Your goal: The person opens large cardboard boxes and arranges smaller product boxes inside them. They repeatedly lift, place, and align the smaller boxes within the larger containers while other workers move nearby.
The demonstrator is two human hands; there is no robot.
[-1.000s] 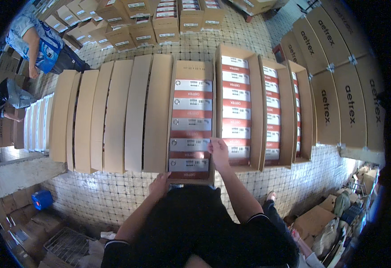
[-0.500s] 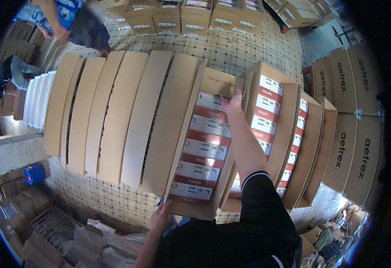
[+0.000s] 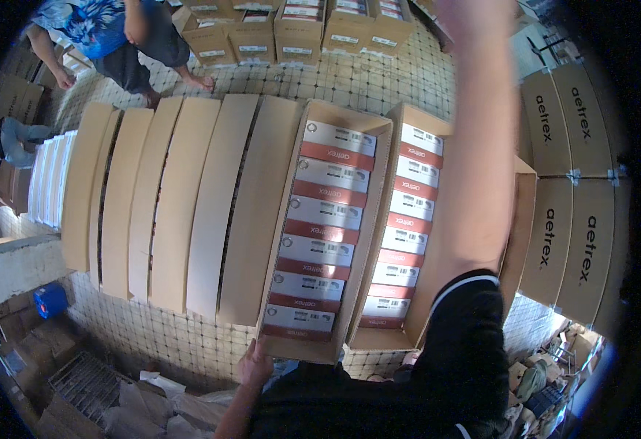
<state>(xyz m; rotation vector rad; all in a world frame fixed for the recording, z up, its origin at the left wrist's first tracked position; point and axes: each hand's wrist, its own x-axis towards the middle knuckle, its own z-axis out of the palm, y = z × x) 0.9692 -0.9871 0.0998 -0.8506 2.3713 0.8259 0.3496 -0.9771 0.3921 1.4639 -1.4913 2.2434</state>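
A long open cardboard carton (image 3: 358, 212) stands in front of me, filled with a row of white and red shoeboxes (image 3: 322, 212). My left hand (image 3: 254, 364) is at its near left corner, with the fingers closed on the cardboard edge. My right arm stretches forward over the cartons on the right. At the top edge, my right hand (image 3: 474, 9) is smeared by motion and partly cut off, so its fingers cannot be made out. Under that arm, a second open carton (image 3: 375, 293) holds a similar row of shoeboxes (image 3: 404, 240).
Several cartons with closed flaps (image 3: 197, 212) stand in a row on the left. Stacked cartons (image 3: 547, 227) rise at the right, and open cartons (image 3: 300, 33) line the back. A person (image 3: 108, 44) stands barefoot at the far left. A blue container (image 3: 51, 300) sits by the low wall.
My right hand has left the carton's far end and swung up and forward. The far flap no longer covers the last shoebox. My left hand stays at the corner. The person behind has shifted.
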